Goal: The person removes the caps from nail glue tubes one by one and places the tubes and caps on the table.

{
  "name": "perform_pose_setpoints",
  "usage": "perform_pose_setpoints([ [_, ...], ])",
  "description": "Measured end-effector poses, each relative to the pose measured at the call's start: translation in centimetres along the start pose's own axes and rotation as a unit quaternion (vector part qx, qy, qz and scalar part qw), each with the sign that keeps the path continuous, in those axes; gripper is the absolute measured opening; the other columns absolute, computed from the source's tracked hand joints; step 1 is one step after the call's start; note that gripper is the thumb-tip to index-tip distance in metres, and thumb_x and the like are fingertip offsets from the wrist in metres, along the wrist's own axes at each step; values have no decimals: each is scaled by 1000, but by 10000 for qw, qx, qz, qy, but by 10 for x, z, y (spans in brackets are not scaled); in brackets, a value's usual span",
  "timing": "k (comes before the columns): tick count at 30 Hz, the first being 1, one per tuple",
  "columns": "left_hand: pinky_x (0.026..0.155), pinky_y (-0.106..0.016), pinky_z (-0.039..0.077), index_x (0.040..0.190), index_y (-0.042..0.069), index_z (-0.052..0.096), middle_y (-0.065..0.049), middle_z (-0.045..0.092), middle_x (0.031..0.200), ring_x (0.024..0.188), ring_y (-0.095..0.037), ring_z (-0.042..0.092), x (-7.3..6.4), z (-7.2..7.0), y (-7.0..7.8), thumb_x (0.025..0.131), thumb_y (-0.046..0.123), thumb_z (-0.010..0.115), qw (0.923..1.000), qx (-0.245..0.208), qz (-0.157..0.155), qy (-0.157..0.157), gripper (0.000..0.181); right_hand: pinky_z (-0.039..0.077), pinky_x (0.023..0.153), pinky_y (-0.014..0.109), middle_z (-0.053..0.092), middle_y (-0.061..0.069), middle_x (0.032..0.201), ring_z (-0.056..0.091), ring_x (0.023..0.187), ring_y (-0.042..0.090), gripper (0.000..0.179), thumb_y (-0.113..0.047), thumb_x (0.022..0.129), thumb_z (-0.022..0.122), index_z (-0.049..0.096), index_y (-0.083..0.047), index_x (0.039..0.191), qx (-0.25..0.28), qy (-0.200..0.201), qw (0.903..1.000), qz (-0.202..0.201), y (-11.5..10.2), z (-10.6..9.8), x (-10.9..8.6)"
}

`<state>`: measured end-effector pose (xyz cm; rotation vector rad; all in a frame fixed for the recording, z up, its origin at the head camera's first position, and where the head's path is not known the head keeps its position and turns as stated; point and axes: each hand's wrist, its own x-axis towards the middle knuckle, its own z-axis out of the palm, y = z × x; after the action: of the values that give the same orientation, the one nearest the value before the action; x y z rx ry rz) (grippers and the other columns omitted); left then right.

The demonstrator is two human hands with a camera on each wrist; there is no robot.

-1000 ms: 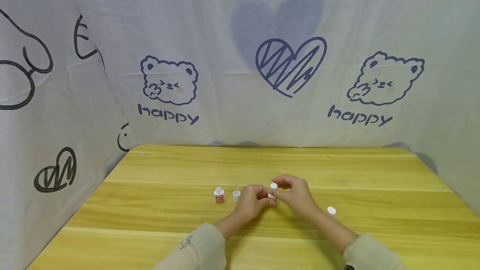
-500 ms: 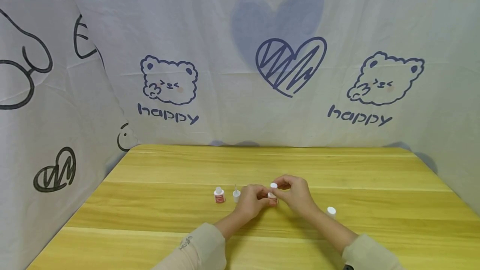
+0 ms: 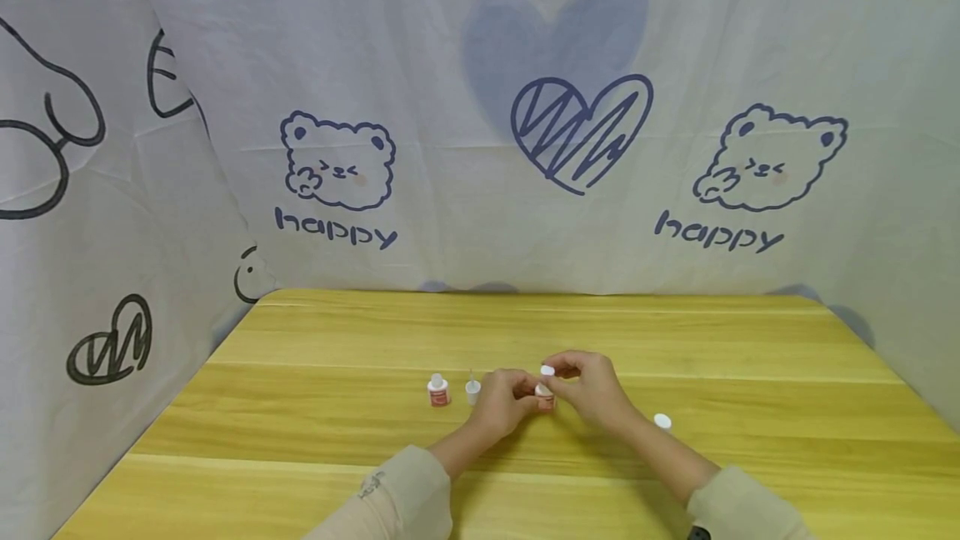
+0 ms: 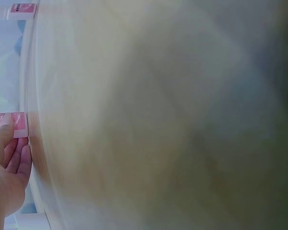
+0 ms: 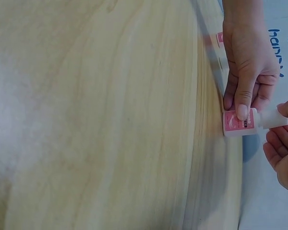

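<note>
My left hand (image 3: pixel 501 402) grips a small white bottle (image 3: pixel 545 399) with a pink-red label, standing upright on the table. Thumb and fingers pinch the label sides in the left wrist view, where the bottle (image 4: pixel 20 125) appears sideways. Between the thumb and fingers of my right hand (image 3: pixel 592 386) is a white cap (image 3: pixel 547 371), held right at the bottle's top. The right wrist view has this cap (image 5: pixel 274 120) in line with the bottle's neck (image 5: pixel 259 119), partly covered by the fingertips.
A similar bottle (image 3: pixel 438 392) with its neck uncovered stands left of my hands. Beside it, an upturned white cap (image 3: pixel 472 391) has a thin pin pointing up. Another white-topped item (image 3: pixel 662 421) sits right, partly behind my right forearm. Patterned cloth (image 3: pixel 450 148) hangs behind the wooden table (image 3: pixel 337 423).
The white cap in my right fingers has turned and tilted slightly at the bottle's top. My right forearm covers a little more of the white-topped item. My left hand stays put.
</note>
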<state>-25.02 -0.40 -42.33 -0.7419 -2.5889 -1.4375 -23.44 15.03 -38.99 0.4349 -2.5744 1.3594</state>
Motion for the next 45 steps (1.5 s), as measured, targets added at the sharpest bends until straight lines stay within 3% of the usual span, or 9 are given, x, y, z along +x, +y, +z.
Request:
perform_pose_setpoints([
  [12,63,-15,50,84,1,72,-10,73,82,74,-16,68,2,1,-2,76,14,74,10000,-58,44,30,15,55,77,35,71,14,91,66,87,26,15,-3,83,67,68,6,95,-52,-35,9993,-368,0,-4,1],
  [33,62,-14,49,82,0,72,-10,73,80,73,-9,64,1,0,-1,76,11,74,10000,-59,-8,40,12,52,71,25,65,7,84,61,79,15,5,-6,87,62,61,-2,90,-53,-329,9989,-332,-4,-9,2],
  [45,62,-13,50,81,-2,71,-13,73,80,74,-18,69,0,1,-1,76,7,74,9999,-127,18,58,11,55,73,30,68,16,90,64,83,23,23,4,81,65,62,10,103,-130,-509,9982,-301,-5,-12,3],
])
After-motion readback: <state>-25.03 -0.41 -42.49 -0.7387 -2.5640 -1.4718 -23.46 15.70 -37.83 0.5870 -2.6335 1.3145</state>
